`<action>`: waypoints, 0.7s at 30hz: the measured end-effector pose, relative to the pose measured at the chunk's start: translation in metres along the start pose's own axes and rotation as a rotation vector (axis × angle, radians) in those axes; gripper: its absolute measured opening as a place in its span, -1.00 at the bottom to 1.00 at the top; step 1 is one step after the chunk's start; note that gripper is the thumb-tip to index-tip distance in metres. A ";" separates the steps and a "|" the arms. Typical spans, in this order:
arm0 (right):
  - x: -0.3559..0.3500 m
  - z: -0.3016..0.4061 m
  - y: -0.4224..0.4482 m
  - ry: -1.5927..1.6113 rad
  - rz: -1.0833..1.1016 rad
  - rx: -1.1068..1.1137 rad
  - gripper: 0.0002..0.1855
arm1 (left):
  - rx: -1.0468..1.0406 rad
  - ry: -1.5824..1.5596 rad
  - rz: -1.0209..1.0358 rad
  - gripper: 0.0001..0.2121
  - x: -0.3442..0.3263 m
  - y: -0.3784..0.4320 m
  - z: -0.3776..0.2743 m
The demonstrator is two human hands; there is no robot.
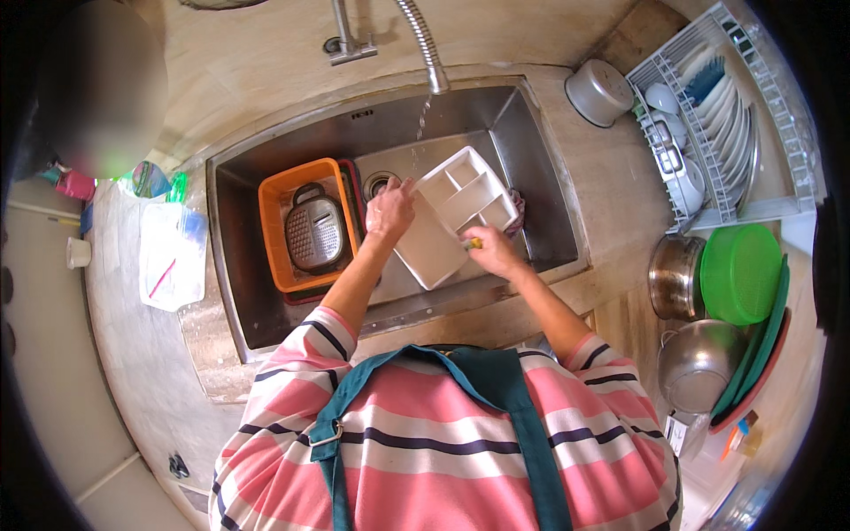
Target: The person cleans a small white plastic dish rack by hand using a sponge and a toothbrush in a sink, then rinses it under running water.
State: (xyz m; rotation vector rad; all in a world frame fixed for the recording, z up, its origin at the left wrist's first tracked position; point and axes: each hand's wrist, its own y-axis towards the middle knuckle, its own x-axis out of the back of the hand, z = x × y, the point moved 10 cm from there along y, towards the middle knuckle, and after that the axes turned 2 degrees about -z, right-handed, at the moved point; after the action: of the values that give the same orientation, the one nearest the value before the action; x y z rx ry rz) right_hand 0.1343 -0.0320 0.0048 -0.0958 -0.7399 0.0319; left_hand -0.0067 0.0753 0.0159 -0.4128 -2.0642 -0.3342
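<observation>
A white compartment tray (431, 249) lies tilted in the steel sink (551, 166), its dividers at the upper right. My left hand (392, 209) grips its upper left edge near the drain (380, 184). In my right hand (490, 249) is a small yellow item (473, 243), mostly hidden by the fingers, held over the tray's lower right side. Water runs from the flexible metal faucet (435, 76) beyond the tray. At the sink's left, an orange basin (272, 245) holds a metal grater (315, 232). A cloth (516, 212) shows partly beside the tray's right edge.
Right of the sink are a metal pot (599, 93), a dish rack (724, 216) with plates, a green basket (740, 273) and a steel pot (676, 277). Left are a clear plastic container (172, 259), a green-capped bottle (147, 179) and a white cup (78, 253).
</observation>
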 end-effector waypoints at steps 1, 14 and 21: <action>0.003 -0.010 0.003 0.068 0.022 -0.062 -0.78 | 0.007 0.000 -0.009 -0.72 -0.001 -0.003 0.000; -0.102 0.100 0.018 -1.015 0.013 0.647 -0.70 | 0.116 -0.028 0.116 -0.67 -0.016 -0.009 0.008; -0.099 0.035 -0.005 -1.023 0.062 0.164 -0.79 | 0.111 0.040 0.072 -0.70 -0.017 -0.008 0.005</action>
State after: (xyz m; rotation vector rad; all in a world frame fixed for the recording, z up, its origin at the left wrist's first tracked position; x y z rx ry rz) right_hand 0.0372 -0.0404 -0.0352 0.0674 -1.7513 0.2110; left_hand -0.0061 0.0673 -0.0024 -0.4089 -2.0126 -0.1825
